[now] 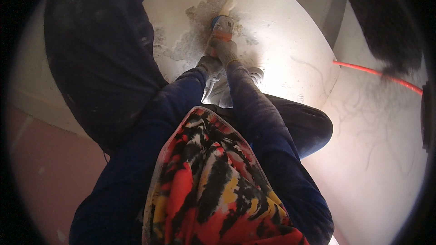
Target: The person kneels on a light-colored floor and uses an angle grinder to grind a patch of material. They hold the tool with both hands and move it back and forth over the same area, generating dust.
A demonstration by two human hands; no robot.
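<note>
The head view showed an orange and grey power tool [223,31] on a pale, curved surface [281,41], its blue-edged head beside a rough grey patch [193,29]. Any lettering on the tool's dusty casing was too small to make out. The right hand [225,51], in a pale dusty glove, was closed around the orange body just behind the head. The left hand [211,65], gloved too, sat nearer the wearer, curled about the tool's rear end; its separate fingers could not be told apart. Whether the head touched the surface could not be told.

Both forearms came up in blue sleeves [254,104], on either side of a cloth [211,181] blotched in red, black, yellow and white. A bent leg [100,59] in dark, dust-marked trousers filled the left side. Bright light fell on the surface to the right of the hands. Farther right, well apart from the tool, ran an orange-red cable [377,71], passing near a blurred dark shape [386,22] at upper right.
</note>
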